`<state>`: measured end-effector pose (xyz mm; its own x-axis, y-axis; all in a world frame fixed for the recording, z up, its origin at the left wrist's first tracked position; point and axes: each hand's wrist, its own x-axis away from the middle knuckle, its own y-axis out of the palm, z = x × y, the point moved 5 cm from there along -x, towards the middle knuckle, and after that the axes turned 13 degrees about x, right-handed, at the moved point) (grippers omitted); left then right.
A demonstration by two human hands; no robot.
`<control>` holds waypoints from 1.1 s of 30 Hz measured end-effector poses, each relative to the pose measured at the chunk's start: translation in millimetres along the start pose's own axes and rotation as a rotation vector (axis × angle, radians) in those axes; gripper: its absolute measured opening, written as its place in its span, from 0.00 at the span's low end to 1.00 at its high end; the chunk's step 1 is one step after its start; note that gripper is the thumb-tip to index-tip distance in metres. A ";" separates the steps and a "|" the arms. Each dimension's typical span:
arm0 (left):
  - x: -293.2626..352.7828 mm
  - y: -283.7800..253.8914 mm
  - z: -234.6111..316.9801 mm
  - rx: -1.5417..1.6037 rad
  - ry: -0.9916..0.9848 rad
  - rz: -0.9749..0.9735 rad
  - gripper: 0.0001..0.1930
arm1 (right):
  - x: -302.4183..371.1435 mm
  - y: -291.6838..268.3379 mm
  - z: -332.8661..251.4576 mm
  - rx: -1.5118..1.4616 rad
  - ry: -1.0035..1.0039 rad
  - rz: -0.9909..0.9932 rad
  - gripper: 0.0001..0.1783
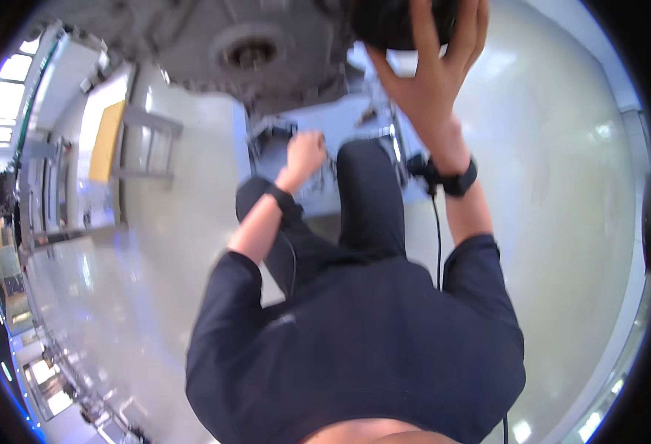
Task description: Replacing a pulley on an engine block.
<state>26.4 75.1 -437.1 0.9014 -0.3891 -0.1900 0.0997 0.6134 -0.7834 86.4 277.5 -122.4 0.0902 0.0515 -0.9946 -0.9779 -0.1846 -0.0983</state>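
A large grey metal casting (185,52), which looks like an engine or gearbox housing, fills the top of the view; a round bore (250,53) with a toothed centre shows in its face. At its right end is a black round part (388,26). My right hand (433,81) reaches up to that part, with its thumb and spread fingers gripping around it. Lower down, my left hand (307,155) is closed in a loose fist above the blue-grey base (318,122) beneath the casting. Whatever its fingers may hold is hidden.
My knees (370,170) are close to the base, where dark clamps or fittings (274,133) stand. Black straps circle both wrists, and a cable (438,237) hangs by the right one. At left stands a grey workbench with a yellow panel (107,140).
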 end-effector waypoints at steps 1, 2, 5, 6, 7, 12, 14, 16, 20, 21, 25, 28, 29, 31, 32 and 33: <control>-5.2 19.1 -2.9 0.004 -0.078 -0.091 0.10 | 3.5 1.6 5.0 -0.045 -0.001 -0.034 0.46; -8.6 37.7 -19.2 -0.030 -0.115 -0.183 0.10 | 3.5 5.4 6.1 -0.101 -0.010 -0.061 0.52; 7.1 82.0 -64.9 -0.072 -0.215 -0.313 0.13 | 5.2 3.2 -1.0 -0.111 0.065 -0.134 0.46; 10.4 92.7 -61.9 -0.092 -0.301 -0.412 0.14 | 11.4 1.5 4.0 -0.101 0.080 -0.167 0.45; 15.4 98.1 -72.5 -0.092 -0.382 -0.503 0.14 | 12.1 -0.5 1.2 -0.095 0.073 -0.176 0.46; 38.9 105.3 -80.9 -0.167 -0.316 -0.499 0.13 | 17.2 -4.9 2.4 -0.057 0.053 -0.198 0.47; 39.9 98.8 -93.0 -0.174 -0.280 -0.479 0.12 | 13.1 -0.1 -2.0 -0.082 0.051 -0.188 0.48; 40.5 96.5 -93.9 -0.188 -0.241 -0.475 0.12 | 11.3 2.2 -1.1 -0.097 0.058 -0.170 0.49; 30.5 92.8 -82.5 -0.207 -0.168 -0.509 0.14 | 12.1 7.4 -0.7 -0.118 0.077 -0.177 0.49; 34.1 94.0 -84.3 -0.195 -0.216 -0.508 0.15 | 11.5 8.8 -3.6 -0.119 0.077 -0.187 0.49; 41.1 102.6 -78.2 -0.180 -0.210 -0.504 0.14 | 13.8 7.9 1.0 -0.139 0.079 -0.251 0.48; 38.2 104.0 -75.2 -0.185 -0.181 -0.487 0.14 | 13.3 9.2 -1.9 -0.125 0.068 -0.216 0.47; 38.6 104.7 -76.9 -0.188 -0.183 -0.488 0.14 | 12.2 8.9 -3.0 -0.136 0.075 -0.214 0.47; 36.0 108.2 -74.0 -0.279 -0.088 -0.498 0.15 | 10.9 8.1 -3.6 -0.134 0.077 -0.198 0.47; 36.1 109.5 -73.3 -0.282 -0.092 -0.500 0.15 | 10.0 8.0 -4.2 -0.129 0.074 -0.182 0.47; 35.3 110.4 -72.7 -0.271 -0.124 -0.474 0.15 | 7.8 8.9 -3.9 -0.133 0.080 -0.183 0.47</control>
<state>38.6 79.1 -573.3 0.8289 -0.4855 0.2779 0.4086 0.1863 -0.8935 79.1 272.5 -131.1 0.2837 0.0192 -0.9587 -0.9109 -0.3069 -0.2757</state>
